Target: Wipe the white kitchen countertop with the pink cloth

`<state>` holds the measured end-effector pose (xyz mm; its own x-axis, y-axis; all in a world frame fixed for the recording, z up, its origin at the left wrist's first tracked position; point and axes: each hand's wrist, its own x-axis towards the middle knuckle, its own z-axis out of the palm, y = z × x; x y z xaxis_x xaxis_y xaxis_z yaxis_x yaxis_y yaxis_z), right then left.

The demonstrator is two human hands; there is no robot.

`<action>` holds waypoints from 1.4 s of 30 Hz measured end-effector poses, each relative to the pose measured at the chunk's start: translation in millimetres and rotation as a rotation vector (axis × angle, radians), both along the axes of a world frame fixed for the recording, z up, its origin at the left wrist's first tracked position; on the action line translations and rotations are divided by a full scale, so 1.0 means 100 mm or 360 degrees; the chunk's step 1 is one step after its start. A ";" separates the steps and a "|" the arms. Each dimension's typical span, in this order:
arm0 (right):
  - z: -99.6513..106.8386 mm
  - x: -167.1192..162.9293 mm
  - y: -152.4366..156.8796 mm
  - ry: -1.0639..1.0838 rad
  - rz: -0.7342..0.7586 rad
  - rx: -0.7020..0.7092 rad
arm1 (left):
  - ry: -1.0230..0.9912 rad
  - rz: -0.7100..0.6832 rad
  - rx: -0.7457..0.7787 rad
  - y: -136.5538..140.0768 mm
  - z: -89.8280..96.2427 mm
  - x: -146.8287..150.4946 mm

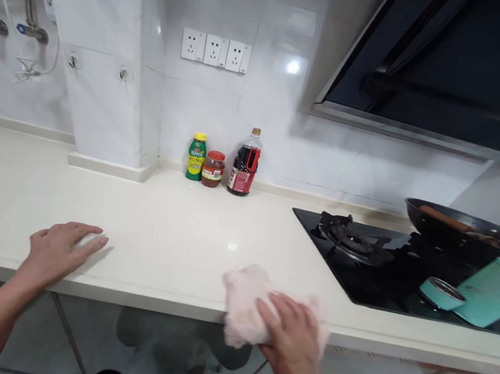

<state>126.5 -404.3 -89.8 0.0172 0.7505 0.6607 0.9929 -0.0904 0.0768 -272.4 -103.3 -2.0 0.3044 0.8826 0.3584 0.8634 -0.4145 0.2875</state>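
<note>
Where the cloth lies: just right of 6 o'clock on my feed, the pale pink cloth (242, 298) lies on the white worktop (163, 242) and overlaps its front edge, blurred.
Right hand: I see the right hand (292, 333) at 5 o'clock, its fingers clamped on the cloth from above; the blur keeps me from judging how tightly.
Left hand: at 8 o'clock the left hand (60, 247) has its thumb and fingers apart, over the worktop near the front edge. Whether the fingertips touch it, or what the pale patch between them is, I cannot tell.
Condiments: between 9 and 10 o'clock from centre, near the back wall, I have a green squeeze bottle (195, 161) with a yellow cap, just beside a red-lidded jar (213, 171); a dark sauce bottle (241, 179) stands upright at the right of this row.
Gas hob: toward 4 o'clock I see the black gas hob (359, 283), with a wok (431, 227) at 3 o'clock. Nearer me stand a teal flask (498, 289) and a small teal cup (441, 295).
Wall: sockets (212, 50) at 11 o'clock, range hood (446, 60) at 2.
</note>
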 end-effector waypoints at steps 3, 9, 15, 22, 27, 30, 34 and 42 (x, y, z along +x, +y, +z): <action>0.02 0.28 -0.16 0.0001 -0.0296 -0.0036 | 0.0024 0.0001 0.0006 0.00 -0.02 0.01; 0.14 0.08 0.16 -0.0053 -0.0266 -0.0074 | 0.0015 -0.0045 0.0078 0.01 -0.08 0.00; 0.14 -0.18 0.28 -0.0081 -0.0171 -0.0125 | 0.0015 -0.0033 0.0110 0.02 -0.09 0.02; 0.37 -1.41 1.01 -0.0118 0.0254 -0.0333 | 0.0018 -0.0013 0.0088 0.04 -0.09 0.01; 0.58 -1.88 1.33 -0.0205 0.0562 -0.0356 | 0.0020 0.0027 0.0088 -0.01 -0.05 0.01; 0.50 -1.63 1.17 -0.0080 0.0657 -0.0328 | 0.0018 0.0040 0.0077 -0.04 -0.04 0.00; 0.24 -0.85 0.75 0.0053 0.0474 -0.0223 | 0.0018 0.0001 0.0085 -0.04 -0.07 -0.02; -0.10 1.17 -0.43 -0.0099 -0.0075 -0.0175 | 0.0034 -0.0009 0.0115 -0.05 -0.10 0.01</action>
<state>243.7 -447.5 -99.4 0.0159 0.8178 0.5753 0.9808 -0.1247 0.1501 -271.8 -108.5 -12.1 0.3176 0.8529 0.4143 0.8666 -0.4384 0.2382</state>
